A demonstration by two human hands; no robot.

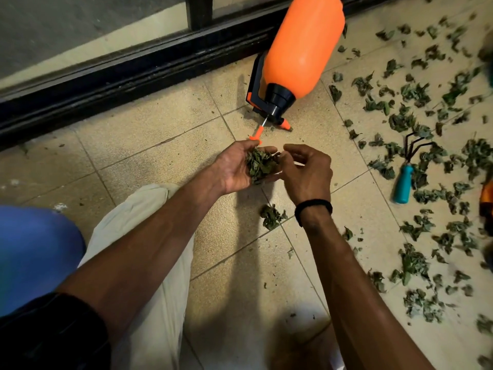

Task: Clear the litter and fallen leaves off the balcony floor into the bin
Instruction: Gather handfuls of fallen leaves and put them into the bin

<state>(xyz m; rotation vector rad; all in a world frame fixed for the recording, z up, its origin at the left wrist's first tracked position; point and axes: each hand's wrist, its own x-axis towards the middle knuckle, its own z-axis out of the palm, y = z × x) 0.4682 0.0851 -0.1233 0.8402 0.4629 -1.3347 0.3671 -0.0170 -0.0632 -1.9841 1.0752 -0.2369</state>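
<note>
My left hand (pixel 234 170) is held palm up above the tiled floor (pixel 149 161) and cups a handful of green leaves (pixel 260 165), its fingers curled round them. My right hand (pixel 306 174) hovers just right of it. Its fingers are loosely curled, the tips at the edge of the handful, and nothing plainly shows in its grasp. A small clump of leaves (pixel 272 216) lies on the tile below my hands. Many more fallen leaves (pixel 416 118) are scattered over the floor to the right. No bin is clearly visible.
An orange pressure sprayer (pixel 301 49) lies on its side by the black door track (pixel 106 84). A teal-handled hand rake (pixel 402 186) lies among the leaves at right. A blurred blue shape (pixel 34 249) sits at lower left beside my beige trouser knee (pixel 149 236).
</note>
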